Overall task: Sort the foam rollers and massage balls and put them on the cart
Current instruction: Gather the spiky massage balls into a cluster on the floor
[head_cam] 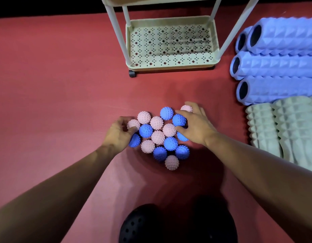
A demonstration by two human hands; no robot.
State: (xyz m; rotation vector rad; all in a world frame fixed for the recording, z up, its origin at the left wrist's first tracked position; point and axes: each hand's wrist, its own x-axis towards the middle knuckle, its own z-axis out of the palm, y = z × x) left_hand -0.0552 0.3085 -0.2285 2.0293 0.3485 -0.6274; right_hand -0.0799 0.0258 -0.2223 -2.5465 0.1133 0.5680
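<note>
Massage balls [157,136] clustered on floor mat just before cart [171,67]. Left hand [119,133] pinches pink ball [133,124]; right hand [195,125] grips blue ball [179,120]. Likely light, nubby, grippy; cup whole.

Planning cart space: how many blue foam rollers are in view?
4 blue rollers, right of the cart: small rear one, big top one, middle one, lowest one. Others may lie hidden.

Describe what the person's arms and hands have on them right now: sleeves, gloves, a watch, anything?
Nothing visible. The left hand and right hand are bare, with no gloves, rings or watch showing. Both forearms are uncovered to the frame edge, so no sleeve appears.
</note>
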